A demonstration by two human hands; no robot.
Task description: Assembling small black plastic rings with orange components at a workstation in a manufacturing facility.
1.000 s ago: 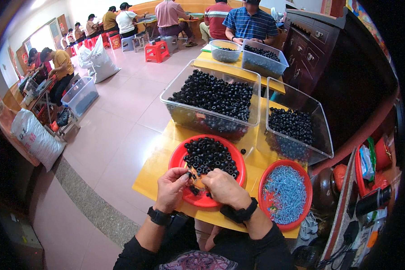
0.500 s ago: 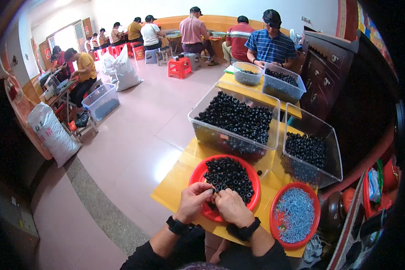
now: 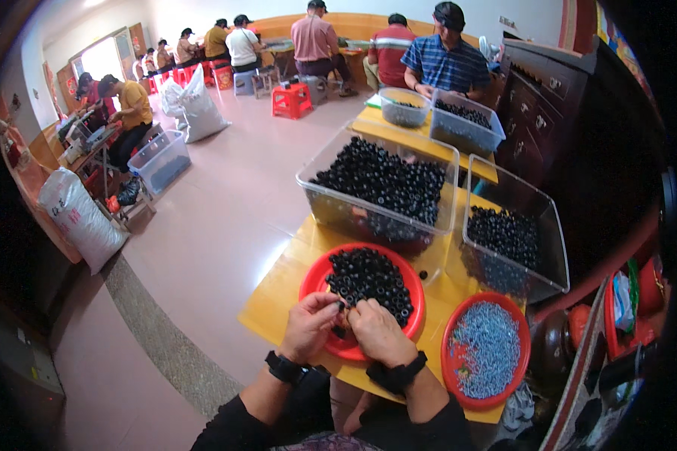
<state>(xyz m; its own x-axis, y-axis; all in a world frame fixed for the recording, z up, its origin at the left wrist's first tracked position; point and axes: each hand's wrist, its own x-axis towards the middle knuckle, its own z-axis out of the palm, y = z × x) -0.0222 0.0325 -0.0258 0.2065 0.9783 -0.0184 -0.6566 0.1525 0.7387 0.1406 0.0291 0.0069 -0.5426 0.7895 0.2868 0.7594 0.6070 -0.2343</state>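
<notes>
Over the near part of a red plate [image 3: 307, 287] heaped with small black ring-shaped parts [image 3: 365, 276], my two hands work close together. My left hand [image 3: 311, 328] is closed, pinching one small black ring-shaped part [image 3: 341, 307] between thumb and fingertips. Right beside it, my right hand [image 3: 382, 332] has its fingers curled and pressed together; its back hides whatever they may hold. To the right sits a second red plate [image 3: 445, 353] filled with small silvery screws [image 3: 487, 347]. A single loose black part [image 3: 423, 275] lies on the yellow tabletop [image 3: 278, 282] near the first plate.
Beyond the plates stand a large clear bin [image 3: 322, 204] and another clear bin [image 3: 555, 244], both holding black parts. A person in a striped blue shirt [image 3: 447, 64] sits at the far end behind smaller tubs. White sacks [image 3: 83, 218] and a red stool [image 3: 291, 100] stand on the floor.
The view has shifted slightly, so the plates and bins appear a little further left and higher. Both hands stay close together over the plate, the left still pinching a black part.
</notes>
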